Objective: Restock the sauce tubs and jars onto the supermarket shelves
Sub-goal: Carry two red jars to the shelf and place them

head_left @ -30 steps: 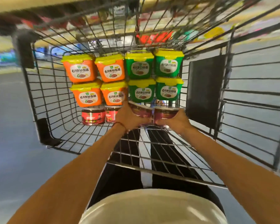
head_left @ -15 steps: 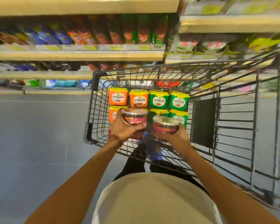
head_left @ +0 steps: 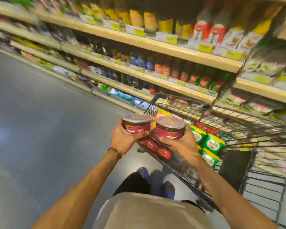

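Note:
My left hand (head_left: 122,139) grips a round dark-red sauce jar (head_left: 136,123) with a clear lid. My right hand (head_left: 182,143) grips a second jar (head_left: 169,128) of the same kind. Both jars are upright, side by side, lifted above the near left corner of the wire trolley (head_left: 180,103). Inside the trolley lie green tubs with yellow lids (head_left: 212,143), part of an orange tub (head_left: 159,114) and more red jars (head_left: 157,148). The supermarket shelves (head_left: 155,42) run across the top of the view, blurred.
Bottles and packets (head_left: 203,32) fill the shelf rows, with yellow price tags along the edges. Grey aisle floor (head_left: 40,113) stretches to the left. My legs and blue shoes (head_left: 143,172) stand beside the trolley's left side.
Both hands lifted the two jars out of the trolley and up. My view swung left and upward, so the shelves now fill the top and the trolley sits lower right.

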`<state>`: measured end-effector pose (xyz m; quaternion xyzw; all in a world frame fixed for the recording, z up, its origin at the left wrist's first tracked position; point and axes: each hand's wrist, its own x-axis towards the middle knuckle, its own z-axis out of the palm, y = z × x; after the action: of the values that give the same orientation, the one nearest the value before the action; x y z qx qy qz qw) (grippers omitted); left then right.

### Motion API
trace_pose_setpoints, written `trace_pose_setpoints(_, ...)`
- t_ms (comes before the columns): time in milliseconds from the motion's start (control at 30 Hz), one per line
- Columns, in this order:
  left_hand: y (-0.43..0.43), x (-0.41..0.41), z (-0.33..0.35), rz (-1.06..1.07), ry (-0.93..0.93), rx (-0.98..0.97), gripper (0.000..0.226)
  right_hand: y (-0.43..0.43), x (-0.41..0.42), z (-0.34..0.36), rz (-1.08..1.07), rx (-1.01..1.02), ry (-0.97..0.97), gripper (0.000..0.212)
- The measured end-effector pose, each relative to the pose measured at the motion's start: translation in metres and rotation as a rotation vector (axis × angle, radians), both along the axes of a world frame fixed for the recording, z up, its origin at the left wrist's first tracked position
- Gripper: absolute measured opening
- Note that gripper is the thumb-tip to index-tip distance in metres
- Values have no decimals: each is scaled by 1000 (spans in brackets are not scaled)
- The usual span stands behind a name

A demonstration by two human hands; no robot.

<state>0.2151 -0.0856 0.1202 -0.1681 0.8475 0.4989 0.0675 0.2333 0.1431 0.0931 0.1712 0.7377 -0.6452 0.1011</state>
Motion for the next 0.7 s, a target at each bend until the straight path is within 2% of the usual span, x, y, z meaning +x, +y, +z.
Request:
trace_pose_setpoints(100, -40, 5, 19, 94, 80, 44, 86, -34, -16, 23, 91, 26, 53, 104)
trace_pose_setpoints(233, -101, 7, 40, 218, 173, 82, 98, -94, -42, 53, 180, 39, 131, 104)
trace_pose_setpoints(333, -155, 2, 53, 273, 232, 83, 89, -151, -65, 72, 243, 41, 184, 100)
trace_pose_setpoints(533, -283, -32, 67, 334, 300, 95, 99, -280, -114, 96, 227, 8, 307, 97)
trace_pose_setpoints(700, -381, -69, 75, 357, 349, 120, 94, -386, -150, 109, 209, 26, 345, 104)
